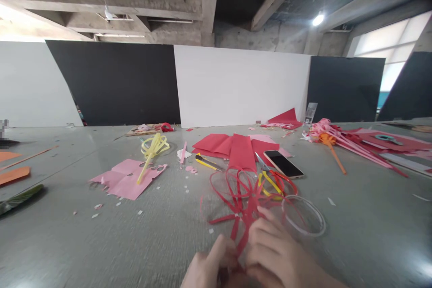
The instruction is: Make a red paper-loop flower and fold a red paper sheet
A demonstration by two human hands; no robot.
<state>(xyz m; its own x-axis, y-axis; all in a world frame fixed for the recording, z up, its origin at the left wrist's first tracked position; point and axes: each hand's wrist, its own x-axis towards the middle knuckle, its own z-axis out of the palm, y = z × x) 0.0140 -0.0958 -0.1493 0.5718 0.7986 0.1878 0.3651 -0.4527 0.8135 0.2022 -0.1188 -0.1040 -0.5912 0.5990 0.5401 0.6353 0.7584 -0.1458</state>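
Note:
A red paper-strip flower with looped petals lies on the grey table in front of me. My left hand is closed with curled fingers at the near end of its strips. Beside it, my right hand is closed on the same strips, its index finger stretched along them. The fingertips are partly hidden and slightly blurred. Just beyond the flower are scissors with yellow and red handles. A roll of clear tape lies right of the flower.
Behind the flower lie folded red paper, a yellow craft knife and a phone. On the left, a yellow strip flower rests on cut pink paper. Pink strip flowers are at the right; white and black panels stand behind.

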